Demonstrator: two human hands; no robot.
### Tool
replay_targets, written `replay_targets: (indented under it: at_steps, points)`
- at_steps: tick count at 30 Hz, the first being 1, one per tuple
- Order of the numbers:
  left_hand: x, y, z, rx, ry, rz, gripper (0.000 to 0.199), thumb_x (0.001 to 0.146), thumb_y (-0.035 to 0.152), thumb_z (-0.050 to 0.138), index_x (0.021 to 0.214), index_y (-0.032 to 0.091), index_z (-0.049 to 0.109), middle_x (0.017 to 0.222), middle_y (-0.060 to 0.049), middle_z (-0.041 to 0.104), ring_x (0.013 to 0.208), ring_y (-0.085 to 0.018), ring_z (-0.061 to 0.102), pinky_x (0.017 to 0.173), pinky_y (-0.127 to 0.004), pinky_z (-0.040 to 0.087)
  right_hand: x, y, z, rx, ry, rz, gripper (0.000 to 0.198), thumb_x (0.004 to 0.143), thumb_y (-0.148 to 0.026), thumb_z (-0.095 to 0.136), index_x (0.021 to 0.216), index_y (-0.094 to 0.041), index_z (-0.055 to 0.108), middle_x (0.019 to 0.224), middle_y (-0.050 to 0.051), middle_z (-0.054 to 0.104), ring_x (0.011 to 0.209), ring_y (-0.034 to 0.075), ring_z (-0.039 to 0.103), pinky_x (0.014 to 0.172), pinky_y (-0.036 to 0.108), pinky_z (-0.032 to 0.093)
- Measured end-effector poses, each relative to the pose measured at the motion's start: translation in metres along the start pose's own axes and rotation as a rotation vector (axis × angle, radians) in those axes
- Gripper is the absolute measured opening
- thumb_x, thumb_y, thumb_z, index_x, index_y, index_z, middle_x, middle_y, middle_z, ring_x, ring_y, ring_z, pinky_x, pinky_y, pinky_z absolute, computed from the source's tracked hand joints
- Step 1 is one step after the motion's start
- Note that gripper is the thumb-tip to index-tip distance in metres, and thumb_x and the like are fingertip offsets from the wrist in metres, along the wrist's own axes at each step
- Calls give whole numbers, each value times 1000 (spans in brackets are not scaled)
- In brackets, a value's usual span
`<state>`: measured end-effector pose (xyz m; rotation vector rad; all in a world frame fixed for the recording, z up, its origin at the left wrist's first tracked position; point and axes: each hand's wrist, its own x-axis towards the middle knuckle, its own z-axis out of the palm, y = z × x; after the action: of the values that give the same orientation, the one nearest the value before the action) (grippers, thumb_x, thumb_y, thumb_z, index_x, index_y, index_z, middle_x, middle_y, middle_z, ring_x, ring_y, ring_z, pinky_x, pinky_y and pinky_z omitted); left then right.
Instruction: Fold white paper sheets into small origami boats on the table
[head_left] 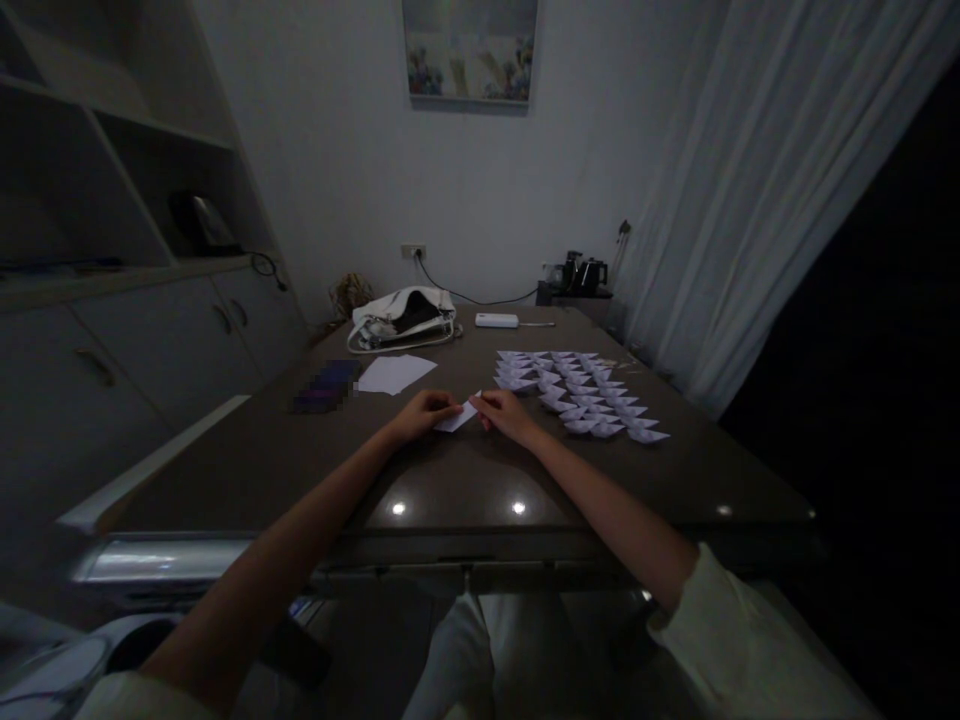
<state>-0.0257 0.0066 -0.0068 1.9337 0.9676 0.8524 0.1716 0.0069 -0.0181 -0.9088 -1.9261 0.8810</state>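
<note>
A small folded piece of white paper (pixel 457 418) is held between both hands, just above the dark table. My left hand (pixel 424 414) pinches its left side with thumb and fingers. On its upper right corner, my right hand (pixel 507 413) closes with the fingertips. To the right of my right hand stand several folded paper boats (pixel 581 390) in close rows. Behind my left hand lie flat sheets of white paper (pixel 396 373), slightly fanned.
Left of the sheets is a dark purple, blurred object (pixel 328 386). A white handbag (pixel 405 315) and a white power strip (pixel 496 320) are at the back of the table (pixel 315 470). Behind it, a black kettle (pixel 591 275) stands on a small stand. Curtains hang at right.
</note>
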Motion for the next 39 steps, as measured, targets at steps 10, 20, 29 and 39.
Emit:
replay_targets:
  at_steps: [10,20,29,39]
  points:
    - [0,2,3,-38,18,-25,48,67,59,65,71,12,59,57,2,51,52,-9,41,47,-20,27,1,2,-1,-29,-56,24,43,83,-50,55,58,-15,58,47,-1,54,44,9,43,47,21,31]
    - [2,-2,4,-65,-5,-29,49,67,58,67,76,10,61,59,2,52,53,-9,44,49,-20,29,3,6,-1,-20,-9,16,40,82,-41,56,53,-14,56,49,0,55,48,10,46,49,21,32]
    - [2,0,3,-93,11,-4,47,67,56,68,74,10,59,61,1,54,56,-10,46,50,-20,31,-1,6,2,23,-96,32,37,72,-47,65,63,-11,63,55,3,62,47,10,48,45,20,32]
    - [1,-2,4,-67,6,-3,42,68,51,68,75,11,60,60,1,54,53,-9,45,49,-20,31,2,12,4,22,-98,47,35,70,-45,67,65,-11,64,56,4,64,47,10,51,45,20,34]
